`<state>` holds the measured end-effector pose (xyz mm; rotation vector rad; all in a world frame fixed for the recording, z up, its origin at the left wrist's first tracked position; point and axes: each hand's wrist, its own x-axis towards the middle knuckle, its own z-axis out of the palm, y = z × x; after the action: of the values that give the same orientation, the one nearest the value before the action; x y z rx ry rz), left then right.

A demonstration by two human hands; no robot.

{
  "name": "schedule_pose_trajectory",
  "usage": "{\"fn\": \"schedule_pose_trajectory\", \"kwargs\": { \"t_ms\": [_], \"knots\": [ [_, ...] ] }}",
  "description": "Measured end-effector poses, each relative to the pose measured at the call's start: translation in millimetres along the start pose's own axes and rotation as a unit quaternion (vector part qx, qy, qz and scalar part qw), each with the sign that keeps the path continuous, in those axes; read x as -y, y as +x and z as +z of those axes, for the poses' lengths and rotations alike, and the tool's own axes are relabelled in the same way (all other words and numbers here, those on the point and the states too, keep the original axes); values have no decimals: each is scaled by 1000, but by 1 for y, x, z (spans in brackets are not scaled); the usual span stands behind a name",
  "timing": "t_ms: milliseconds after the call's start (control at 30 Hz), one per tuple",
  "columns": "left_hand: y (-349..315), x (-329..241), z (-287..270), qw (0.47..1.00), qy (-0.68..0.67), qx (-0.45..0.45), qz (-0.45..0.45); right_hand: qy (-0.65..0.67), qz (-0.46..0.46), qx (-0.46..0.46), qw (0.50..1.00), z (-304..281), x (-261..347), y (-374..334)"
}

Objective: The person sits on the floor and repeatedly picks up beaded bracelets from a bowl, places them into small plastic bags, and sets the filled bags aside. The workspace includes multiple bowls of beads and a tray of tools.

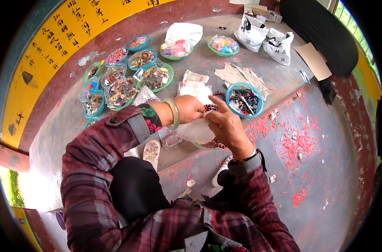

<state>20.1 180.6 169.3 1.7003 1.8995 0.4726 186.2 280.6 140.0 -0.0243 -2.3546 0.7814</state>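
A small translucent plastic bag (196, 131) hangs between my two hands in front of my knees. My left hand (187, 110), with a pale bangle at the wrist, is closed at the bag's upper edge. My right hand (229, 125) pinches the bag's other side, its index finger raised. Strings of dark red beads (211, 108) show between and behind the hands. More dark red beads (215, 144) lie below, beside my right hand, over a bowl that is mostly hidden. Just beyond my right hand stands a blue bowl (227, 94) of dark cords and a white pen-like stick.
Several bowls (173, 80) of small trinkets crowd the left. A stack of clear packets (195, 86) lies ahead, next to a beige cloth (241, 75). White carrier bags (250, 35) stand far right. Red paper scraps (298, 145) litter the lower floor past the ledge.
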Motion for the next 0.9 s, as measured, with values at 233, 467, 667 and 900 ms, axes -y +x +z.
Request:
{"fn": "schedule_pose_trajectory", "kwargs": {
  "t_ms": [233,467,667,900],
  "knots": [
    [-14,22,21,997,-34,-61,37,10,60,40,997,4,-11,-11],
    [-41,29,22,934,-338,-52,-101,26,124,2,992,-5,-9,-11],
    [-43,27,27,916,-380,-121,-45,32,136,21,990,-4,-9,-12],
    [-44,40,25,885,-397,-236,-54,39,108,-26,993,-12,-4,-10]
  ]
}}
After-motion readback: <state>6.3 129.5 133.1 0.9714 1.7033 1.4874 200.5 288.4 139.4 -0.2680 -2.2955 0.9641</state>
